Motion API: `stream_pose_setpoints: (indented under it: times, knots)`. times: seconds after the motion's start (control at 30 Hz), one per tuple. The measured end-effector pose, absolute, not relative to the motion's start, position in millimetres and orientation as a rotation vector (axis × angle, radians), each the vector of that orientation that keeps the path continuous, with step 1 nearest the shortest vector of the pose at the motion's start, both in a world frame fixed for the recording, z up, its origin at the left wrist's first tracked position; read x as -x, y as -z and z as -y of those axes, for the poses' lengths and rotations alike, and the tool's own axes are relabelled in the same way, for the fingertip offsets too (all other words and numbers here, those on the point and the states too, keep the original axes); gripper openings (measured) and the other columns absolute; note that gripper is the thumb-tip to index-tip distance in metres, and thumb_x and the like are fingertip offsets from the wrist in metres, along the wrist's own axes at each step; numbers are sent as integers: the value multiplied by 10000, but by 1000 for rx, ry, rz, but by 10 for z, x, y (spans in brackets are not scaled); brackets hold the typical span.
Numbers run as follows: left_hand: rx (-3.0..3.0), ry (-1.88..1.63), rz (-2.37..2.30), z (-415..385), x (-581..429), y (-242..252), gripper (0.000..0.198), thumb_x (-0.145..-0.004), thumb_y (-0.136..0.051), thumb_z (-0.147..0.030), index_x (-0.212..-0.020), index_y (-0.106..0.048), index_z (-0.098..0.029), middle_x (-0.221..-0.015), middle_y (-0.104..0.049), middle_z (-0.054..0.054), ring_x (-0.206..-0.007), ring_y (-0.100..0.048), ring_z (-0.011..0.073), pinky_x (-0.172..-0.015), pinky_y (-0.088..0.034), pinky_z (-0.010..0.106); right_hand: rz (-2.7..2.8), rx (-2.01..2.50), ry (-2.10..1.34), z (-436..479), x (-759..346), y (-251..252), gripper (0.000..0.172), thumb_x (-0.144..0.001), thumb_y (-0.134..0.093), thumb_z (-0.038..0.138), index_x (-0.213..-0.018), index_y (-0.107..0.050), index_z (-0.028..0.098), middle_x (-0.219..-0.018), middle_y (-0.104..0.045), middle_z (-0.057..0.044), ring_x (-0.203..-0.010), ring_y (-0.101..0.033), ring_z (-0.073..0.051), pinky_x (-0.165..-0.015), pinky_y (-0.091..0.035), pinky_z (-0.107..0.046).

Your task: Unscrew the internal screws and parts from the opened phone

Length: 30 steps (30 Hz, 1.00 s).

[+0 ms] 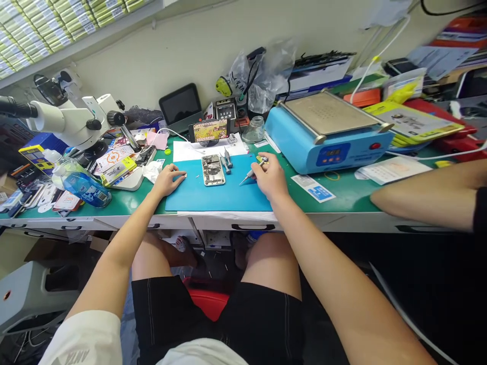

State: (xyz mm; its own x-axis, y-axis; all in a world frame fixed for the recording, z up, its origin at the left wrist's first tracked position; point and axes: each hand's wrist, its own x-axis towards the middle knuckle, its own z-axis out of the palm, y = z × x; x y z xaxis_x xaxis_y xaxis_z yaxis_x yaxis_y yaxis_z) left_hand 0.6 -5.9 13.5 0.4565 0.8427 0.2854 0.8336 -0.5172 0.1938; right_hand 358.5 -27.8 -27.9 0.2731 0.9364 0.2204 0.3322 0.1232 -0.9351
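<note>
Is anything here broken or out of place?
The phone on the blue mat lies opened, its insides bare. Nothing looks spilled; the right hand holds a screwdriver beside it.

Head-worn view, forward and down, near over the green workbench (350,198).

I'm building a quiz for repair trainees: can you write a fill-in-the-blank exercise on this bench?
1. The right hand holds a ____.
2. The opened phone lies on a mat coloured ____.
3. The left hand rests on the mat, to the ____ of the opened phone.
4. The blue machine stands to the ____ of the mat.
Missing words: screwdriver; blue; left; right.
</note>
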Motion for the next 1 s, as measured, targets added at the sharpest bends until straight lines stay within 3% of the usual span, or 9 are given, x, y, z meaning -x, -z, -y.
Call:
stream_pose_setpoints:
  times: [0.23, 0.43, 0.67, 0.8, 1.0]
  knots:
    - [-2647, -567, -1426, 70, 8, -136, 293, -994, -534, -413, -1139, -731, -250, -1157, -615, 94, -1091, -580, 239, -990, -497, 429, 1288, 1402, -724, 307, -3575, 282, 487, -845, -605, 460, -1277, -562, 240, -692, -678, -10, -643, -669, -239, -670, -551, -411]
    - [-2623, -573, -1368, 39, 9, -110, 306, -999, -522, -456, -1104, -736, -263, -1160, -638, 94, -1006, -617, 227, -917, -523, 424, 1111, 1295, -1023, 295, -3586, 100, 473, -800, -693, 473, -1221, -593, 280, -700, -697, -10, -635, -670, -210, -551, -526, -329]
    - [-2612, -477, -1287, -19, -36, -204, 246, -1005, -514, -413, -1161, -696, -359, -1170, -694, 63, -1060, -648, 252, -933, -513, 481, 1483, 1145, -1160, -168, -3454, -267, 461, -845, -674, 487, -1238, -579, 265, -674, -707, 0, -628, -686, -197, -568, -557, -318]
    - [-2674, -388, -1233, -54, -67, -250, 250, -1009, -511, -363, -1204, -659, -409, -1146, -722, 26, -931, -663, 227, -801, -498, 457, 1541, 1103, -1099, -369, -3308, -168, 405, -886, -653, 445, -1254, -582, 293, -679, -696, 11, -609, -683, -185, -509, -529, -299]
    - [-2745, -384, -1170, -92, -99, -307, 376, -993, -555, -307, -1339, -555, -454, -1085, -730, 2, -889, -651, 209, -775, -499, 423, 1562, 1047, -1024, -214, -3307, -13, 355, -924, -627, 441, -1267, -571, 372, -761, -710, 3, -638, -706, -208, -512, -570, -357]
